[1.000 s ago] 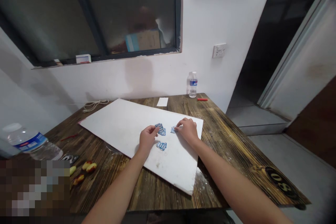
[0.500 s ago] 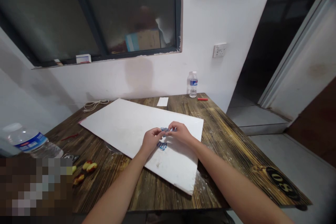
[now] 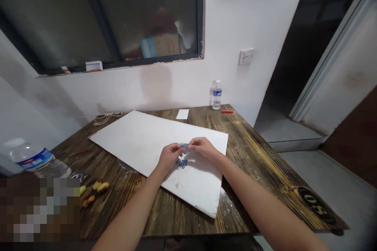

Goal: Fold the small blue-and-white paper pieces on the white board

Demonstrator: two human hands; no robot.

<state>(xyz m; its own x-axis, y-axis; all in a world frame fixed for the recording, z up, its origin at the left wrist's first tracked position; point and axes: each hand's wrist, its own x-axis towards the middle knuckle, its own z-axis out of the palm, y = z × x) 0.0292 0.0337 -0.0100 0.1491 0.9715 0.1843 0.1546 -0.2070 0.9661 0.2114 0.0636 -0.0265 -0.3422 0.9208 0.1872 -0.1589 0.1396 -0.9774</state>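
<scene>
Both hands meet over a white board (image 3: 129,133) lying at an angle on the table. Between their fingertips is a small blue, dark-striped piece (image 3: 184,148), too small to name for sure. My left hand (image 3: 171,155) pinches its left side, thumb and fingers together. At the right edge of the same piece, the fingers of my right hand (image 3: 202,146) are closed. A second similar blue striped piece (image 3: 182,163) lies on the board just below, close to my left hand; its left end is partly hidden.
The wooden table (image 3: 250,145) bears a small water bottle (image 3: 216,95), a red stick-like object (image 3: 227,111), a white card (image 3: 182,114) and a coiled cable (image 3: 107,117). At left are a large bottle (image 3: 38,159) and several red-yellow fruits (image 3: 100,186). A wall stands behind.
My right hand's fingers have straightened and shifted slightly at the piece's right edge, so more of the piece shows between the hands. My left hand and the lower piece stay nearly still.
</scene>
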